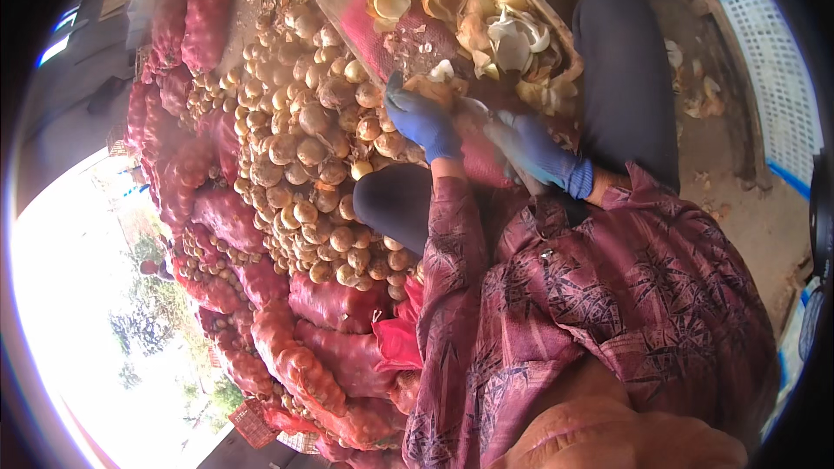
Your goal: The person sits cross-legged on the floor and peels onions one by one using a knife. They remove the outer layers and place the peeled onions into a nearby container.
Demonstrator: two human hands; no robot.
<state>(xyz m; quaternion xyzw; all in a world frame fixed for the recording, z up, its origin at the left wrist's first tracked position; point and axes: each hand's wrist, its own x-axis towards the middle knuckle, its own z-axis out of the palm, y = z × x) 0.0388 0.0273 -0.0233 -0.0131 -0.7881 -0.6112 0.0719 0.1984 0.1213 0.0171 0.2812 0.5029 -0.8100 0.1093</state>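
Observation:
My left hand [423,120], in a blue knit glove with a darker fingertip area, is half curled over a red mesh sack [482,156]. Brown, papery onion skin [433,88] lies against its palm side; whether an onion is in the hand cannot be made out. My right hand [537,146], in a blue and grey glove, is closed just to the right. A thin pale blade, apparently a knife [475,105], sticks out from it towards my left hand. Loose onion peels [511,39] are heaped beyond both hands.
A large pile of brown onions [306,143] spreads to the left, against my left knee [394,202]. Filled red mesh sacks [339,303] surround it. A wooden edge [541,3] bounds the peels. White plastic crates [772,58] stand at the right.

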